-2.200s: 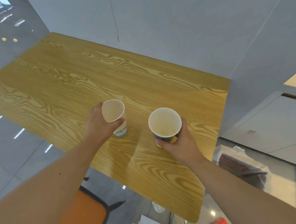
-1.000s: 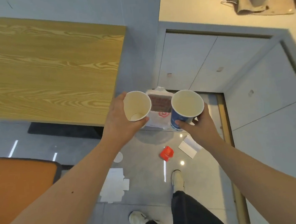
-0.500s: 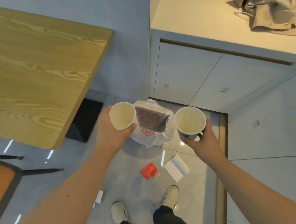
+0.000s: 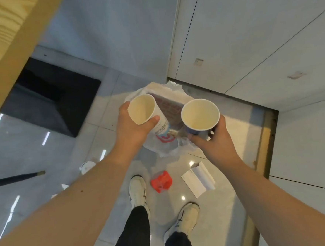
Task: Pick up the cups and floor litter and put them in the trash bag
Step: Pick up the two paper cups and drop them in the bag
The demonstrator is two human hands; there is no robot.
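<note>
1. The left hand wraps a white paper cup, thumb across its wall. The cup is a smooth cone, tilted, its round mouth showing a pale cream, empty inside.
2. The right hand grips a blue cup from below, fingers curled on its wall. This cup stands nearly upright, with a white rolled rim and a cream, empty inside.
3. The two cups are held side by side, close but apart.
4. Directly beneath both hands sits the bag on the floor: thin, crinkled, translucent white plastic with a red print, its mouth open upward. Both cups are above it, not in it.
5. Nearer the body than the hands, a crumpled red wrapper lies on the glossy grey tiles.
6. Below the right hand lies a flat, folded white paper.
7. Below the left forearm rests a small round white lid.
8. Far to the left of the left hand runs the bench edge, yellow wood grain.
9. Beyond the right hand stand smooth white cabinet doors.
</note>
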